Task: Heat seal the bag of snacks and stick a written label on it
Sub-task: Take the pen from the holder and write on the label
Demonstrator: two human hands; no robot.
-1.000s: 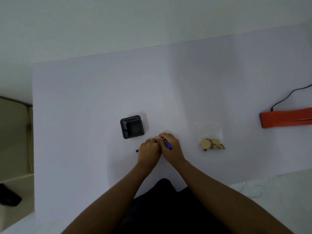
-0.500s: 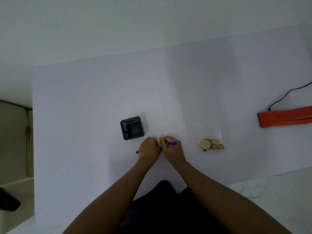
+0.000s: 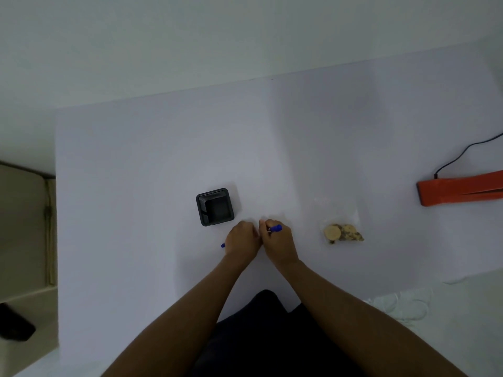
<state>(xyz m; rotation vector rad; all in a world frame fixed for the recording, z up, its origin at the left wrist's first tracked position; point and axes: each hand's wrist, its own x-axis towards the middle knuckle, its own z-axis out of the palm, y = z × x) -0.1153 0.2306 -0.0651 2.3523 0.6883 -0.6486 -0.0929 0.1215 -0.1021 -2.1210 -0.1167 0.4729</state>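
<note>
My hands meet, touching, at the middle of the white table (image 3: pixel 136 159). My right hand (image 3: pixel 279 244) is shut on a blue pen (image 3: pixel 275 228), whose upper end points right. My left hand (image 3: pixel 242 240) is closed, and a small blue piece (image 3: pixel 223 245), which looks like a pen cap, pokes out at its left side. What lies under the fingers is hidden, and I cannot make out a label. The clear bag of snacks (image 3: pixel 341 231) lies flat to the right of my right hand. The orange heat sealer (image 3: pixel 460 189) sits at the far right.
A black mesh square holder (image 3: pixel 215 206) stands just behind my left hand. The sealer's black cord (image 3: pixel 462 153) runs off to the right. White cable loops (image 3: pixel 400 306) lie at the table's near right edge. A beige cabinet (image 3: pixel 24 227) stands past the table's left edge.
The pen in my right hand has swung from slanting down-right to nearly level, pointing right. Both hands stay together in the same spot.
</note>
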